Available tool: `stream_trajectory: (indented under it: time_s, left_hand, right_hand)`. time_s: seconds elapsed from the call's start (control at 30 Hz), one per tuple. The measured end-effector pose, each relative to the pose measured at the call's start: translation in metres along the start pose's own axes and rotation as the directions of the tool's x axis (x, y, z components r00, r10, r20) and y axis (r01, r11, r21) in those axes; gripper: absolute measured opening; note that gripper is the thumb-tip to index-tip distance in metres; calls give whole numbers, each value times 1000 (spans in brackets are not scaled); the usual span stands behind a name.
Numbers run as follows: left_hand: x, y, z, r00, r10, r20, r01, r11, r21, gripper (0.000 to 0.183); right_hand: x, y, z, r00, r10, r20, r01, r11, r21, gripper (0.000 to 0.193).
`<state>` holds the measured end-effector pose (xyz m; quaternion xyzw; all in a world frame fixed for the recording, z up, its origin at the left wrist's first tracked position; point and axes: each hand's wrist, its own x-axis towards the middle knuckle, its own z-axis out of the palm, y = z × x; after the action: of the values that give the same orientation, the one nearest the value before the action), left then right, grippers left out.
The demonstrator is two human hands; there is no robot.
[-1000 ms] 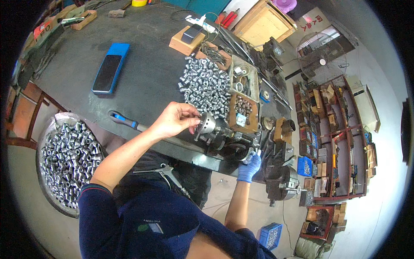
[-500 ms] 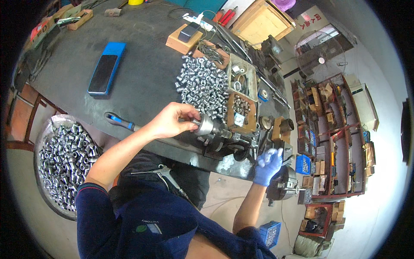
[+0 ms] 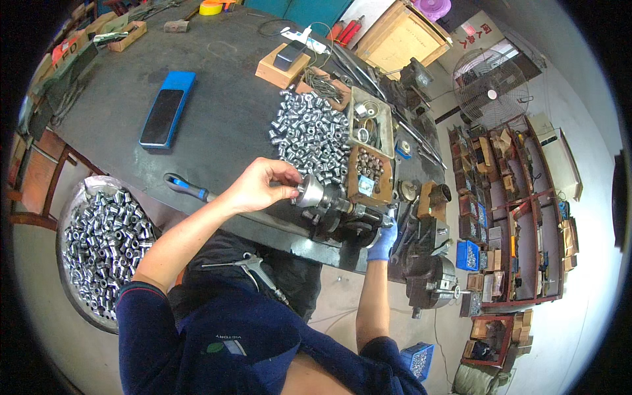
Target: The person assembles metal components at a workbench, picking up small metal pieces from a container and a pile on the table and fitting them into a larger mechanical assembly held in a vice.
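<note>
My bare left hand (image 3: pixel 260 187) is at the silver chuck (image 3: pixel 311 191) of a small bench machine, thumb and fingers pinched on a small metal part at the chuck's face. That part is mostly covered by the fingertips. At the machine's other end, my right hand (image 3: pixel 382 241), in a blue glove, is closed around its handle; the grip is partly hidden. Just behind the chuck lies a big heap of silver metal fittings (image 3: pixel 309 135) on the dark table (image 3: pixel 224 112). A round metal tray (image 3: pixel 74 289) full of similar fittings stands to my left.
A blue-handled tool (image 3: pixel 186 186) lies near the table's front edge, left of my forearm. An air blow gun (image 3: pixel 253 268) rests on my lap. Beside the heap are a wooden box of small parts (image 3: pixel 368 178) and a bin (image 3: pixel 372 122). A vise (image 3: pixel 428 280) stands right.
My right hand has moved left from beside the vise onto the machine's end and closed there. The left hand stays at the chuck. The view has shifted slightly.
</note>
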<state>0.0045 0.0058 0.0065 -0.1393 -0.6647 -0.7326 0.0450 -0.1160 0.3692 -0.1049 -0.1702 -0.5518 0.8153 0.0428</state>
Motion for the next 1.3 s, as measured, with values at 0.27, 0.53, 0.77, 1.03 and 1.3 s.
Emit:
stream_trajectory:
  time_s: [0.27, 0.53, 0.77, 1.03, 1.3]
  left_hand:
    - [1, 2, 5, 1000, -10, 10, 10, 1000, 27, 16]
    - [4, -2, 4, 994, -111, -5, 108, 980, -169, 12]
    - [-2, -4, -2, 985, -174, -14, 163, 946, -282, 16]
    - [-4, -3, -4, 986, -164, -15, 152, 943, -294, 19]
    - [-33, 15, -39, 972, -205, -111, 200, 978, -55, 19]
  right_hand:
    - [-17, 1, -65, 862, 131, 490, -287, 923, 258, 23]
    - [18, -43, 22, 973, 6, 230, -23, 997, 75, 20]
    - [-79, -110, 48, 934, -221, 280, 101, 917, 385, 39]
    - [-72, -31, -19, 930, 120, 347, -256, 890, 379, 29]
    - [-2, -67, 53, 969, -84, 232, 50, 987, 151, 23]
